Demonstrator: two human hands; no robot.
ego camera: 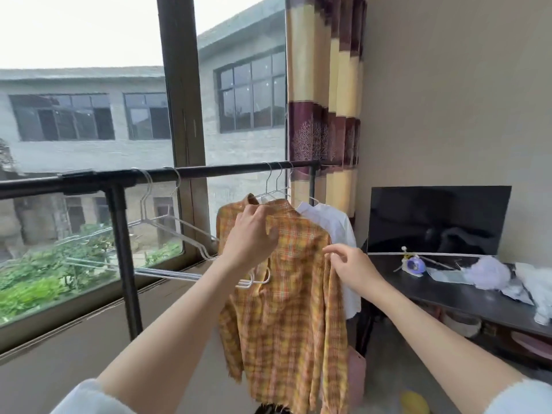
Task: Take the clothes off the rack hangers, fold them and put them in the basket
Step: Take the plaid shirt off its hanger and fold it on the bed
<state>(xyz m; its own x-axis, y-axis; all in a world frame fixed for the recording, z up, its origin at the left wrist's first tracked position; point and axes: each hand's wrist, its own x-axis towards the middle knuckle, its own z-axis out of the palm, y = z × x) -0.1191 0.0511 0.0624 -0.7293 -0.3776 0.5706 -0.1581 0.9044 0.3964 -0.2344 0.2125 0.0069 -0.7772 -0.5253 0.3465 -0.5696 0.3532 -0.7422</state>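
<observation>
Head view, one frame. A yellow-orange plaid shirt (286,294) is hanging on a white wire hanger (270,186) from the black rack bar (185,173), right of centre on the rack. A white shirt (334,231) is hanging just behind it, touching, on its own hanger, nearest the rack's right post.

Left hand (254,234) is sitting on the plaid shirt at the collar and shoulder, fingers curling over the fabric, thumb pressing in: that grip is closing on the shirt. A white hanger end is poking out under the left wrist; cannot tell which hanger it belongs to.

Right hand (349,264) is at the shirt's right shoulder and sleeve edge. Thumb and forefinger are pinching at the sleeve cloth, the other fingers spreading loose. Grip there looks like a light pinch on the plaid shirt.

Two empty hangers (167,216) are hanging further left on the bar, well apart from the shirts and tilting toward the camera.

Behind the rack: window (119,115) looking onto a grey building, striped curtain (325,85) at the right edge of the window. To the right a dark desk (448,294) is carrying a black monitor (436,219), a small purple toy (413,265) and crumpled white and lilac material (487,273). Basket not visible in this view.
</observation>
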